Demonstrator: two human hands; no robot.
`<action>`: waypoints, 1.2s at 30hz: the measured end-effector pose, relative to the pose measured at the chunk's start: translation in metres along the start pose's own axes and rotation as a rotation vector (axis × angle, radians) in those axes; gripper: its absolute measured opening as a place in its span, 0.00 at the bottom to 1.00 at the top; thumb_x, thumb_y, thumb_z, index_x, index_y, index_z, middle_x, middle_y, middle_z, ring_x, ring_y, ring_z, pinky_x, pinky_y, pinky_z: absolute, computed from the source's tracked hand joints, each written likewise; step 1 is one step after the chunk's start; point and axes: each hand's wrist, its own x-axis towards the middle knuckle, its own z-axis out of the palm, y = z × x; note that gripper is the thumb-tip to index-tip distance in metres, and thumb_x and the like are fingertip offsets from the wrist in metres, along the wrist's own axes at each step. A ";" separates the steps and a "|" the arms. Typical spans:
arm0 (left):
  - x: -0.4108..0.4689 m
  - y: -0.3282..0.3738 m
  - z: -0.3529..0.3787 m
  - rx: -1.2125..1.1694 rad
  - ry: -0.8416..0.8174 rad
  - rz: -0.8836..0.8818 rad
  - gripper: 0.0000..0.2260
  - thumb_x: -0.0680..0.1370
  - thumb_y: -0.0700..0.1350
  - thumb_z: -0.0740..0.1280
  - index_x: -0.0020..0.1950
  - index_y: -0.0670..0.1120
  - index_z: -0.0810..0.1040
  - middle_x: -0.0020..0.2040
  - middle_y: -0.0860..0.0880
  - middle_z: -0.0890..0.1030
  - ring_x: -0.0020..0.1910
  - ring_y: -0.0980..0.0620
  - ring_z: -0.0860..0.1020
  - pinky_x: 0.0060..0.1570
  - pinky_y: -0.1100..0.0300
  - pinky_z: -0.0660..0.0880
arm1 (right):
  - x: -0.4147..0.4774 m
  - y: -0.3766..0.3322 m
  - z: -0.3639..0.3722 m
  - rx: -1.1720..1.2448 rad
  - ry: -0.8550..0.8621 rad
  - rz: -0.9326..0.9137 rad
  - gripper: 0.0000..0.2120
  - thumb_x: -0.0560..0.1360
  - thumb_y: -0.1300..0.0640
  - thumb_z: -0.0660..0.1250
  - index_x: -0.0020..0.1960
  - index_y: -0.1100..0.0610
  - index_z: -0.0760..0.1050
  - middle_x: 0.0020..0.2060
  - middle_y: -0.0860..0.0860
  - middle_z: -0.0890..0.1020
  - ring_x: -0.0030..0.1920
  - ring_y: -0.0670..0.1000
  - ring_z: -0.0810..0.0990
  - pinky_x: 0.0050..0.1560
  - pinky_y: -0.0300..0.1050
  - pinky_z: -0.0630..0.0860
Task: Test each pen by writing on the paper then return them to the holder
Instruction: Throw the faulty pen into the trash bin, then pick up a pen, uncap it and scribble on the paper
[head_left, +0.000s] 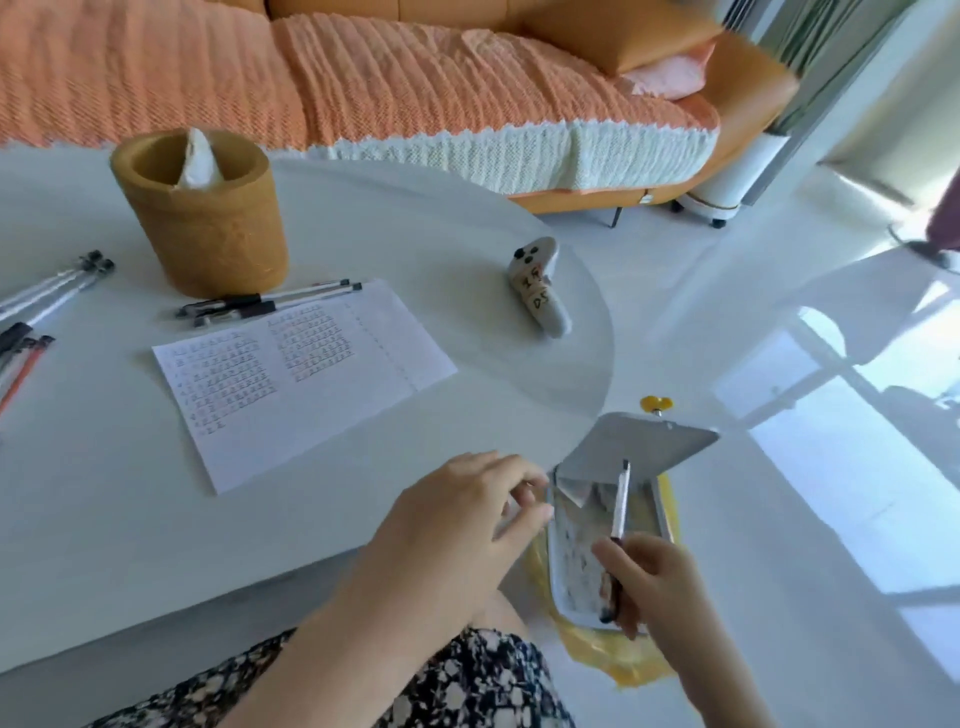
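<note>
Several pens (31, 332) lie at frame's left edge, two more at the top edge of the paper (301, 374), centre. My left hand (457, 525) sits at the open box's (661, 501) left rim, fingers curled, grip unclear. My right hand (649, 582) grasps a pen (621, 499) over the box, lower right.

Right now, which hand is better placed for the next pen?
Left. The left hand is at the white table's edge, nearer the black-gripped pens by the white paper; the right hand grips a clear pen over the grey bin.
</note>
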 end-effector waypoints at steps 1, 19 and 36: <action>0.005 0.004 0.007 0.019 -0.026 0.005 0.11 0.78 0.55 0.59 0.60 0.57 0.73 0.50 0.61 0.76 0.49 0.65 0.73 0.50 0.67 0.71 | 0.006 0.014 -0.003 -0.072 0.009 0.030 0.21 0.76 0.59 0.66 0.25 0.59 0.69 0.15 0.51 0.72 0.18 0.51 0.68 0.28 0.42 0.67; -0.012 -0.040 -0.053 0.131 0.123 -0.231 0.10 0.74 0.50 0.69 0.54 0.55 0.77 0.45 0.62 0.78 0.45 0.62 0.76 0.47 0.59 0.76 | 0.011 -0.100 0.008 -0.210 0.047 -0.322 0.13 0.71 0.45 0.69 0.54 0.46 0.77 0.42 0.41 0.82 0.41 0.43 0.81 0.45 0.45 0.77; -0.092 -0.166 -0.140 0.428 0.656 -0.667 0.07 0.74 0.36 0.68 0.51 0.40 0.81 0.53 0.41 0.78 0.54 0.38 0.74 0.52 0.46 0.71 | 0.031 -0.206 0.201 -0.231 -0.402 -0.582 0.13 0.74 0.49 0.67 0.56 0.53 0.78 0.45 0.48 0.83 0.42 0.49 0.83 0.41 0.47 0.78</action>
